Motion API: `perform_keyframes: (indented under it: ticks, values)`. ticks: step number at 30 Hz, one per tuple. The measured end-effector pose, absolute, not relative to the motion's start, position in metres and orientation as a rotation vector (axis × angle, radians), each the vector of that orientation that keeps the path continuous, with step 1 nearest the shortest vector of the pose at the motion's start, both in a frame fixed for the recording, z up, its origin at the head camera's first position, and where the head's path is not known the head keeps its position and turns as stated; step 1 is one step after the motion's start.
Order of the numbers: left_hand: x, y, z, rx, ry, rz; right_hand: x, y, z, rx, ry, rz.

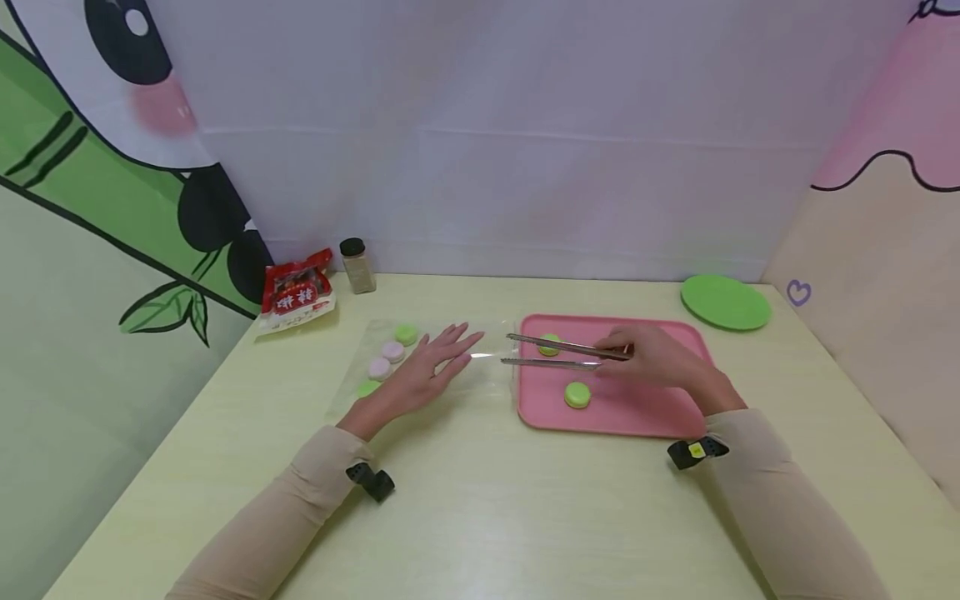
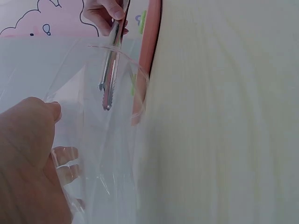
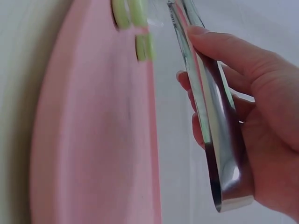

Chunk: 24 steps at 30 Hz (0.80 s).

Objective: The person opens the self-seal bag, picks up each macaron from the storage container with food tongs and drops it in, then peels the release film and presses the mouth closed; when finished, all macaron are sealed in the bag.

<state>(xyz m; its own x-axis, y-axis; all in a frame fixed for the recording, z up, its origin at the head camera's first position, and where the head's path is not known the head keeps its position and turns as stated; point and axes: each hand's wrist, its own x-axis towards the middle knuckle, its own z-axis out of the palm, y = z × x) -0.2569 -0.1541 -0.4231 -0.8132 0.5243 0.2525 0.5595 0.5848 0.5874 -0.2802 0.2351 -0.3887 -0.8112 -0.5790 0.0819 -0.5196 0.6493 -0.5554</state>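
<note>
Two Here, Four There

The right hand (image 1: 656, 354) grips the one pair of tongs (image 3: 231, 168) over the one pink tray (image 1: 637, 408). The tips of the tongs are apart and hold nothing. The left hand (image 1: 431, 367) has straight fingers that touch the one clear bag (image 2: 112, 154). The step looks like moving cookies between tray and bag. I think the next move calls for a soft squeeze on one cookie, so it does not crack, and a wide bag mouth.

I count six cookies. Two green cookies (image 1: 577, 395) sit on the tray. The bag seems to hold two more green ones, one partly covered, and two pale pink cookies (image 1: 381, 368). At the back are one green plate (image 1: 726, 302), one jar (image 1: 360, 273) and one red packet (image 1: 297, 292).
</note>
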Motion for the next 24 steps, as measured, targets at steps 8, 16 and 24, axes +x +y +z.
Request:
perform_keyframes:
  ticks: [8, 16, 24]
  values:
    - [-0.257, -0.155, -0.423, -0.927, -2.771, -1.035, -0.28, 0.274, -0.382, -0.808, 2.811, -0.921]
    - [-0.255, -0.156, -0.421, -0.915, -2.796, -1.038, -0.285, 0.286, -0.389, -0.765, 2.821, -0.881]
    - [-0.256, -0.155, -0.422, -0.93, -2.774, -1.027, -0.29, 0.286, -0.399, -0.793, 2.78, -0.903]
